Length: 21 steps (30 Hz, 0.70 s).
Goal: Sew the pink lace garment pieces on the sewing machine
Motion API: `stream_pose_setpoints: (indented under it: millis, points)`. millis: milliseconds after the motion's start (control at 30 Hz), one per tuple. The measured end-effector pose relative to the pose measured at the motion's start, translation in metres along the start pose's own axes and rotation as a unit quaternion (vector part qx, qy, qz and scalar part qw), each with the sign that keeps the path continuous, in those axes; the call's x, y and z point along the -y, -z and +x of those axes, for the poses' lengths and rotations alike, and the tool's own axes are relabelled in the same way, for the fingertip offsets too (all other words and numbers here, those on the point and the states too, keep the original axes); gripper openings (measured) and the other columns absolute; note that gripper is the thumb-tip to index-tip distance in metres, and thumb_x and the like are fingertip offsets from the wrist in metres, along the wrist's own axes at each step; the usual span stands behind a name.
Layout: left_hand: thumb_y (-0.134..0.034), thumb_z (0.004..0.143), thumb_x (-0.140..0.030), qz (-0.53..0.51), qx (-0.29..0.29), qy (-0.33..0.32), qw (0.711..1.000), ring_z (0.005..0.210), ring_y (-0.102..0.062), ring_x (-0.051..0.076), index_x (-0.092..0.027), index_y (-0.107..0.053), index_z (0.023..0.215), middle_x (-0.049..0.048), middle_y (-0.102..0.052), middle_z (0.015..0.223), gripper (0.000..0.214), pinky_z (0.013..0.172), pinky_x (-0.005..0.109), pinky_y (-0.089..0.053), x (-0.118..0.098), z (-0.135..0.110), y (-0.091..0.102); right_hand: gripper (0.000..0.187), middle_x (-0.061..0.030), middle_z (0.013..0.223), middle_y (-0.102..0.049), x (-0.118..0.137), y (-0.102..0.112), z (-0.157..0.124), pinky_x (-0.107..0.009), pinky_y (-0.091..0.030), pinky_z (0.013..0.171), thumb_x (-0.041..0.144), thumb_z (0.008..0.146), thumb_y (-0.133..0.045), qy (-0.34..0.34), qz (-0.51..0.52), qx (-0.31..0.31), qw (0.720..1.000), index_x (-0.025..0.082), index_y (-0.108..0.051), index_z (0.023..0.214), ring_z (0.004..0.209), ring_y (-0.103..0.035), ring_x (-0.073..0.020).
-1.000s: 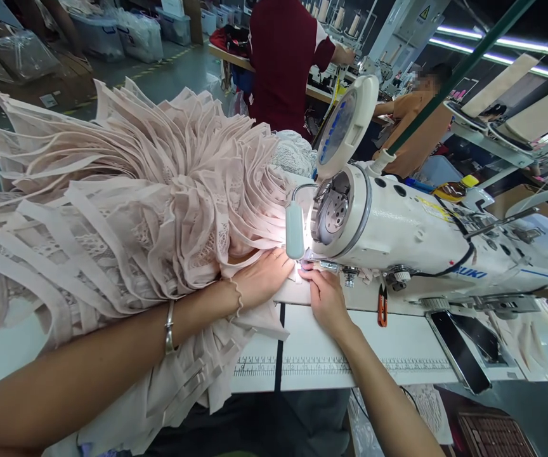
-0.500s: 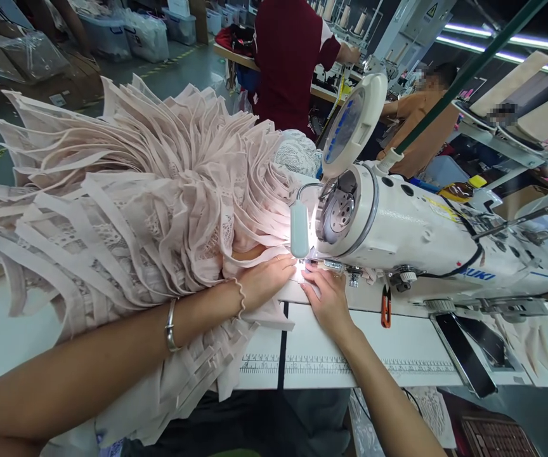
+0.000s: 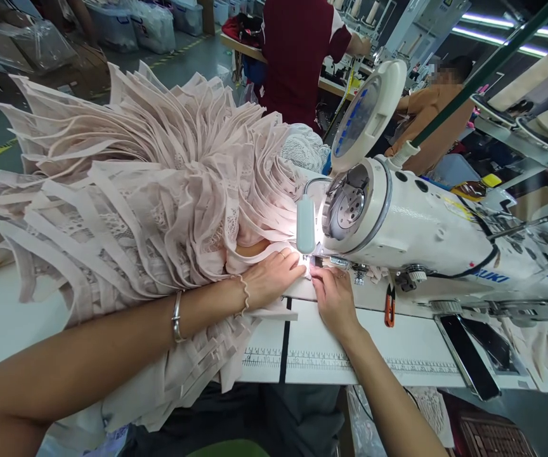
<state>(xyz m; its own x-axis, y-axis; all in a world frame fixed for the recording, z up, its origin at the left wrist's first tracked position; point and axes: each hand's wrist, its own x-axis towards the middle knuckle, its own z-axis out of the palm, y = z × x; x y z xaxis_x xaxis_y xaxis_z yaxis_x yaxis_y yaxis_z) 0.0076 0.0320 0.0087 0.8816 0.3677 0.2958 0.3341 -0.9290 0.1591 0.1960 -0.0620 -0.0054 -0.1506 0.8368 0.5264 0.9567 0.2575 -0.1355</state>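
Under the needle area of a white sewing machine [image 3: 417, 228], my left hand [image 3: 274, 277] and my right hand [image 3: 338, 301] meet at the edge of a pale pink garment piece [image 3: 281, 249]. The left fingers are bent and pressed together on its fabric. Thumb and fingertips of my right hand pinch the edge close by, just in front of the presser foot, which is mostly hidden. A big heap of pale pink lace-trimmed garments [image 3: 160, 171] lies to the left, partly beneath my left forearm. A small lamp [image 3: 305, 225] lights the spot.
Orange thread snips [image 3: 389, 306] and a phone [image 3: 467, 355] lie right of my right hand. A printed ruler [image 3: 321, 362] runs along the table's front edge. White lace [image 3: 305, 146] sits behind the heap. Co-workers in maroon [image 3: 290, 57] and orange [image 3: 433, 120] are beyond the machine.
My right fingers, spread on the fabric before, have drawn together into a pinch. My left hand stays by the needle with its fingers more bent. The whole view has shifted slightly.
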Motion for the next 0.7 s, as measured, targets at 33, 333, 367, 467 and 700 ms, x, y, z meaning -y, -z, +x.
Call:
stream_pose_setpoints:
  millis: [33,333,367,467,700]
  points:
    - [-0.042,0.1,-0.009,0.003,0.0,0.003,1.0,0.09,-0.052,0.021,-0.014,-0.061,0.108,0.0075,-0.057,0.097,0.021,0.076,0.031,-0.042,0.0,-0.001,0.0,0.017,-0.0055,0.099,-0.075,0.0,0.0,0.0,-0.036,-0.047,0.086,0.017,0.1,-0.046,0.0,-0.003,-0.002,1.0,0.022,-0.063,0.101,0.093,-0.066,-0.0212]
    - [-0.05,0.099,-0.016,-0.025,0.012,0.035,0.999,0.089,-0.05,0.021,-0.015,-0.061,0.106,0.0074,-0.054,0.096,0.013,0.072,0.029,-0.04,0.0,0.002,-0.003,0.019,-0.0023,0.097,-0.075,0.0,0.004,0.002,-0.035,-0.05,0.083,0.023,0.101,-0.045,-0.056,0.068,-0.002,0.996,0.026,-0.064,0.1,0.09,-0.066,-0.0209]
    - [-0.05,0.1,-0.018,-0.02,0.013,0.036,0.999,0.088,-0.05,0.021,-0.016,-0.061,0.107,0.0078,-0.054,0.096,0.014,0.07,0.029,-0.039,0.001,0.002,-0.003,0.019,-0.0023,0.096,-0.075,0.0,0.004,0.002,-0.036,-0.05,0.083,0.023,0.101,-0.045,-0.059,0.071,0.0,0.996,0.026,-0.064,0.1,0.09,-0.066,-0.0211]
    - [-0.05,0.1,-0.019,0.004,-0.006,0.007,1.0,0.088,-0.05,0.022,-0.017,-0.062,0.112,0.0083,-0.056,0.096,0.017,0.072,0.031,-0.038,0.005,0.0,-0.001,0.017,-0.0026,0.095,-0.075,0.001,0.004,0.002,-0.036,-0.049,0.083,0.024,0.1,-0.048,-0.045,0.051,-0.008,0.998,0.026,-0.065,0.097,0.09,-0.067,-0.0212]
    - [-0.048,0.099,-0.009,-0.015,-0.017,-0.112,0.993,0.084,-0.052,0.019,-0.017,-0.067,0.107,0.0059,-0.06,0.092,0.022,0.076,0.031,-0.037,0.016,-0.001,0.003,0.01,0.0003,0.077,-0.072,0.007,0.004,0.005,-0.031,-0.043,0.081,0.016,0.096,-0.058,0.069,-0.042,-0.049,0.996,0.021,-0.064,0.09,0.074,-0.063,-0.0157]
